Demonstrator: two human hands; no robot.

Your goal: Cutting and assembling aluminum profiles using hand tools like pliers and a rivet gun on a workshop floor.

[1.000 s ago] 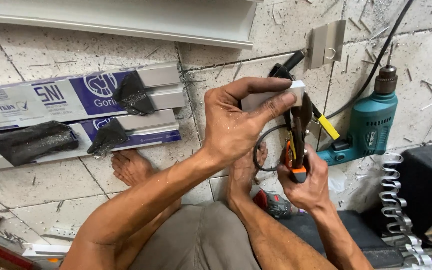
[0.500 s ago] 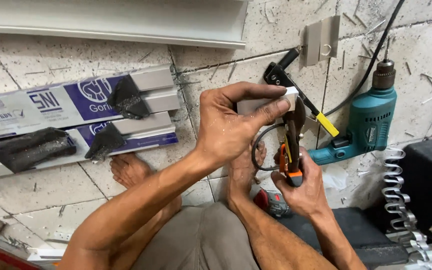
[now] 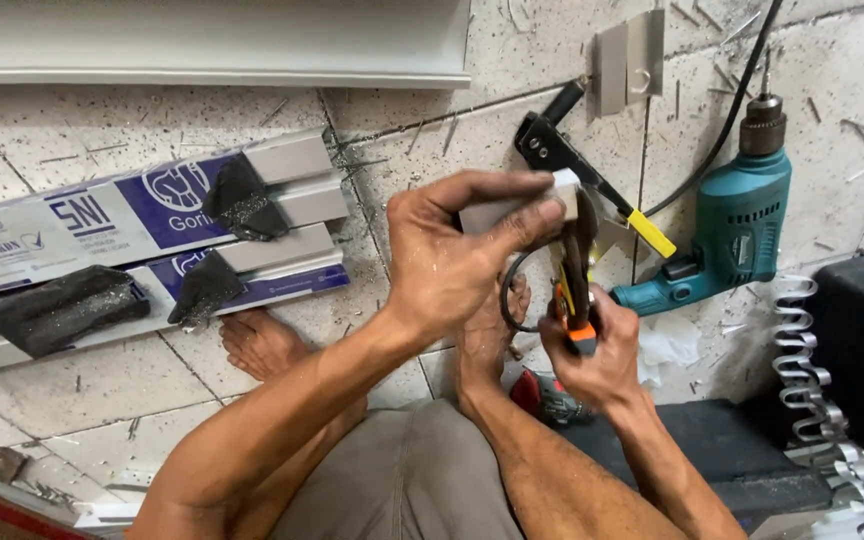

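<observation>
Since 0.5 s ago, your hands and the work between them are sitting at much the same spot above your feet, and the view is shifting only slightly. Your left hand (image 3: pixel 452 255) is pinching a short grey metal piece (image 3: pixel 522 208) between thumb and fingers, holding it level. Your right hand (image 3: pixel 592 345) is clenching the orange-handled pliers (image 3: pixel 577 290), and their dark head is rising to meet the right end of that piece. Whether the pliers are actually biting the metal, you cannot tell from this view. Just behind the piece, a black riveter with a yellow grip (image 3: pixel 592 180) is lying on the tiled floor (image 3: pixel 102 370). A teal electric drill (image 3: pixel 732 230) is resting to its right, bit pointing away from you. 2 long aluminium profiles (image 3: pixel 152 250) with blue labels are lying well apart to the left, and your 2 bare feet (image 3: pixel 262 345) are resting beneath your forearms.
</observation>
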